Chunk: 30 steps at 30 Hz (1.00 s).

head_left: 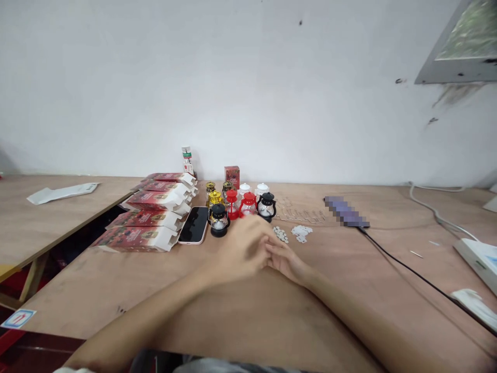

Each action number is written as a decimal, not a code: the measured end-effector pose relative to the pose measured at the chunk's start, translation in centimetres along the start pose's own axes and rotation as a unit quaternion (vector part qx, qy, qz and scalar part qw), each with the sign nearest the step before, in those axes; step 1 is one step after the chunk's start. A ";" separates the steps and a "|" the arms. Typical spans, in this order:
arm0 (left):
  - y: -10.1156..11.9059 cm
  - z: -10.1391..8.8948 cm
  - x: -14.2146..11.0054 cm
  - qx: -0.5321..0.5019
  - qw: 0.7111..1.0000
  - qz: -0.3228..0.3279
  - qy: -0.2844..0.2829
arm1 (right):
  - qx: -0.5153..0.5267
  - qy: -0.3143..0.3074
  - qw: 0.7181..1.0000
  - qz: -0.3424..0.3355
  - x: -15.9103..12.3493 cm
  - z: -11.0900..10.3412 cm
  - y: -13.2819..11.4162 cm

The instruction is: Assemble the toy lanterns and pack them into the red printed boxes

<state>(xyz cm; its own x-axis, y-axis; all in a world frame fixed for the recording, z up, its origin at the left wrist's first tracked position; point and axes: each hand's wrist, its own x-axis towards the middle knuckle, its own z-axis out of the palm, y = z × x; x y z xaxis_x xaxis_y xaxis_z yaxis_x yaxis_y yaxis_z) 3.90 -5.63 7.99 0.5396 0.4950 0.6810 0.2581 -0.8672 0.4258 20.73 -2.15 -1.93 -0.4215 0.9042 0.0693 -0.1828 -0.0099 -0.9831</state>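
Note:
My left hand (237,253) and my right hand (286,260) meet above the table (233,316), their fingers curled together. Whatever they hold, if anything, is hidden between the fingers, and the left hand is smeared. Just beyond them stand small lanterns: a black lantern (219,223) at the left, a red lantern (232,204), another red lantern (247,205) partly behind my left hand, and a black lantern (266,205) at the right. Close to my right hand lie a pile of small white discs (280,234) and a pile of flat white pieces (302,232).
Several red printed boxes (132,237) with open flaps lie at the left, beside a phone (193,225). Thin wire pieces (298,212) lie behind the white piles. Another phone (347,211) trails a black cable (404,268) across the right side. A gap separates the left table (58,223).

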 end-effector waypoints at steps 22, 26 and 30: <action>-10.2 -0.9 -5.6 0.139 0.948 -0.274 0.083 | 0.049 -0.050 0.997 -0.018 -0.3 -0.1 0.0; -8.4 0.3 -5.4 0.132 0.964 -0.216 0.080 | -0.024 -0.047 0.997 -0.053 -0.5 0.5 0.0; -7.3 1.0 -5.4 0.135 0.973 -0.176 0.062 | -0.079 -0.055 0.994 -0.057 -0.5 0.8 0.2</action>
<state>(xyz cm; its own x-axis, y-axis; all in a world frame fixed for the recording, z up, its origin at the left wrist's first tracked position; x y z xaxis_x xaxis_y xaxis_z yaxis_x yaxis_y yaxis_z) -0.15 -2.02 0.59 0.2839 0.7520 0.5949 0.6189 -0.6176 0.4853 20.18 -3.00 -2.00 -0.5015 0.8439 0.1906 -0.0968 0.1642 -0.9817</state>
